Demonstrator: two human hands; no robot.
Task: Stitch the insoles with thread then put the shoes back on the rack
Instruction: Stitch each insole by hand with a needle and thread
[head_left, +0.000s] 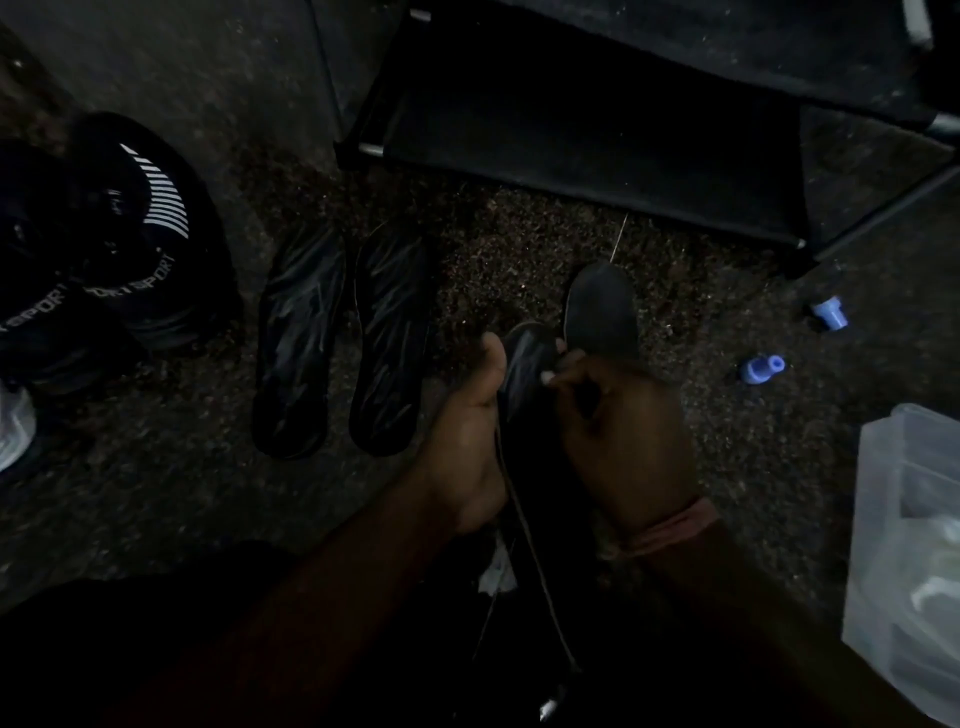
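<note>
**A:** Where are the insoles at this moment?

**B:** Two of them are in the person's hands, in the lower middle of the view, in front of the shoe rack (597, 156). The left hand (467, 436) has its fingers curled around a dark glossy insole (524, 364) and holds it by the edge. The right hand (623, 431) is closed around a second, matte insole (602, 312), whose rounded end stands up above the fingers.

**B:** A thin thread (530, 545) hangs down between the two wrists, toward the person's lap. Above the matte insole a thin light line points toward the rack; it may be thread or a needle, I cannot tell which.

**A:** And the other insoles?

**B:** A pair of glossy black insoles (343, 343) lies flat on the carpet (519, 249), to the left of the rack's front corner, side by side and nearly touching.

**A:** The shoes?

**B:** Black sport shoes (130, 234) with white stripes and lettering stand far left of the rack, on the floor.

**A:** Anything else?

**B:** Two small blue plastic pieces (761, 370) lie right of the hands, below the rack's right corner. A clear plastic container (904, 545) is at the right edge. The picture is very dark.
</note>
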